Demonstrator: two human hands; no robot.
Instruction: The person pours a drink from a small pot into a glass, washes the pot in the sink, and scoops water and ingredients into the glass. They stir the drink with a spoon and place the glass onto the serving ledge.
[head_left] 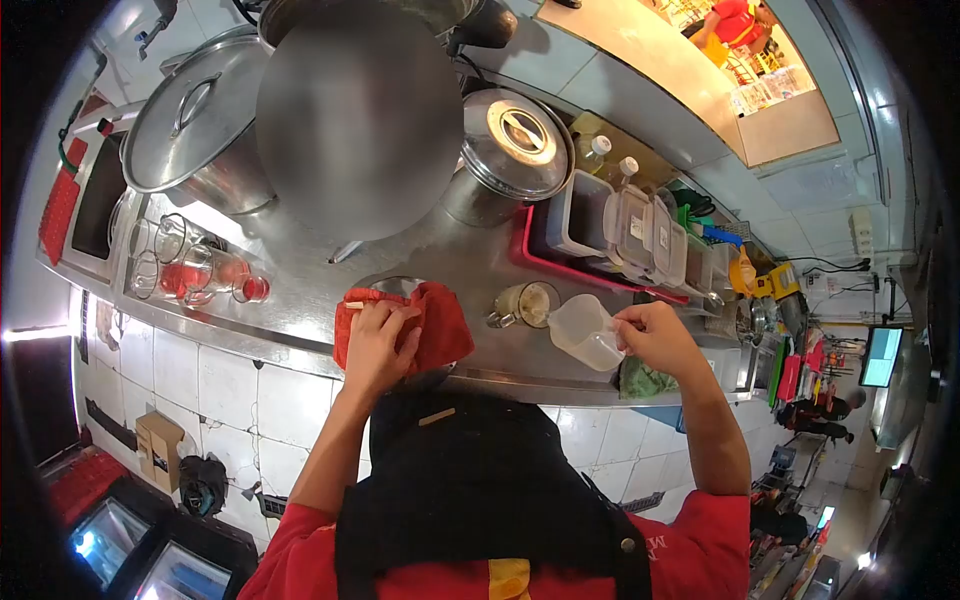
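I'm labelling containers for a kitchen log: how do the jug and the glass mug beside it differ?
The jug is cloudy white; the glass mug is clear, with pale contents showing. The right hand holds the jug by its handle, while the glass mug stands unheld on the metal counter. The jug looks larger than the glass mug in this view. Both have a handle.

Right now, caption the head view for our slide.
Left hand on red cloth, right hand holding pitcher near a glass mug.

Large lidded pot at ten o'clock, drinking glasses at nine, cardboard box at eight, lit screen at three
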